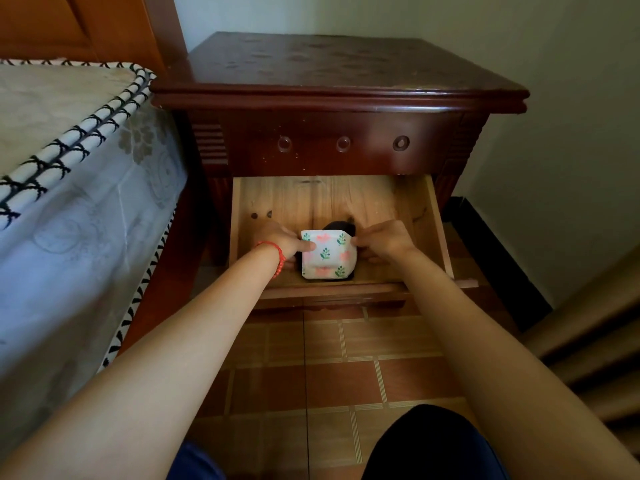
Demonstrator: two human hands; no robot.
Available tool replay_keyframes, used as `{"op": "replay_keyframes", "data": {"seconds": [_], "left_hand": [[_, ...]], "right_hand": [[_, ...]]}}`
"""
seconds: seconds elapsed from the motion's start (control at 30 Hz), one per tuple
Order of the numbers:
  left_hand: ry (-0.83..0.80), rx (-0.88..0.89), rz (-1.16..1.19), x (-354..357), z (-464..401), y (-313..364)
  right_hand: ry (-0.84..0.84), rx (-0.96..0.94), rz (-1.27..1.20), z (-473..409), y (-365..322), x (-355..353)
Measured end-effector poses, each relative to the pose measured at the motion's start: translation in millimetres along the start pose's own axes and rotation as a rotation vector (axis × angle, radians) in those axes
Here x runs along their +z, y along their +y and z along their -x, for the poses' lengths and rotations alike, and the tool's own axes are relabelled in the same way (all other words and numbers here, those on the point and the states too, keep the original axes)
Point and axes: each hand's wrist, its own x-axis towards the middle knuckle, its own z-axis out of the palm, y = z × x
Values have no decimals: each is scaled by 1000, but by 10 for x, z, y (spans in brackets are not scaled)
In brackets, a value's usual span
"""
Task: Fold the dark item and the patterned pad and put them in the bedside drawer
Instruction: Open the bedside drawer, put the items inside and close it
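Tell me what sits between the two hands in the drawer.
Head view: the folded patterned pad, held by left hand and right hand, lying over the dark item.

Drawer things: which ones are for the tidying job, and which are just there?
For the job:
- white folded pad with pink flowers
- dark folded item beneath it
- open light wooden drawer
- left hand, right hand, pinching the pad

Just there:
- dark red wooden nightstand top
- bed with patterned cover

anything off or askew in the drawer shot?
Nothing is spilled or damaged. The folded white floral-patterned pad sits on the dark folded item inside the open wooden bedside drawer, held by the left hand and right hand. The dark wooden nightstand top looks blotchy and worn.
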Motion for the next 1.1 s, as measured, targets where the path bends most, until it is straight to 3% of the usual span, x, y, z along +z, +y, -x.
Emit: {"op": "replay_keyframes", "data": {"seconds": [0.37, 0.7, 0.87, 1.1], "left_hand": [[150, 99, 243, -16, 271, 28], [99, 274, 540, 21, 771, 26], [73, 308, 690, 99, 1064, -47], [39, 291, 716, 201, 1286, -247]], "right_hand": [[40, -84, -348, 288, -77, -137], [-71, -119, -791, 701, -76, -251], [-104, -133, -869, 895, 36, -175], [-193, -117, -883, 1152, 318, -48]]}}
